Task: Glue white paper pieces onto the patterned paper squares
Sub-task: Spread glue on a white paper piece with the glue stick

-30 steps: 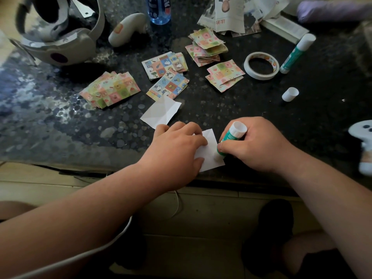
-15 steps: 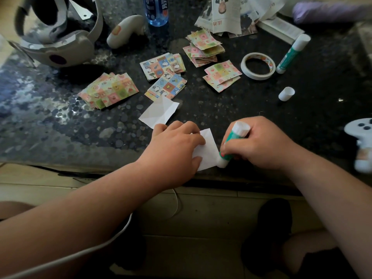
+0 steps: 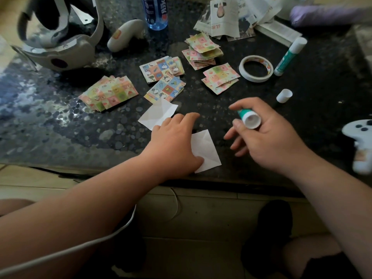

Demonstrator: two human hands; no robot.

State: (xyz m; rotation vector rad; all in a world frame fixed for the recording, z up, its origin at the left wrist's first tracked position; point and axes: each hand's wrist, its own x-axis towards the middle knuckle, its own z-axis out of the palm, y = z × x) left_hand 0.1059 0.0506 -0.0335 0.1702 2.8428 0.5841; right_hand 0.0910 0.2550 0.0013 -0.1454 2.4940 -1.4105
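Observation:
A white paper square (image 3: 207,151) lies near the table's front edge, and my left hand (image 3: 175,140) rests flat on its left part. My right hand (image 3: 263,135) is lifted off to the right of it and holds a green glue stick (image 3: 248,117) between thumb and fingers, its white base end towards me. A second white paper piece (image 3: 157,112) lies just beyond my left hand. Several piles of patterned paper squares (image 3: 167,89) (image 3: 109,92) (image 3: 220,77) (image 3: 202,50) (image 3: 161,68) are spread across the middle of the table.
The glue cap (image 3: 284,95) stands to the right, with a tape roll (image 3: 256,68) and a second capped glue stick (image 3: 289,55) behind it. A headset (image 3: 58,47), a controller (image 3: 124,35), a bottle (image 3: 155,13) and printed papers (image 3: 231,17) line the back. Another controller (image 3: 360,137) sits at right.
My right hand lifted the glue stick off the white paper and swung it up and to the right. My left hand stayed on the paper, its fingers now stretched forward.

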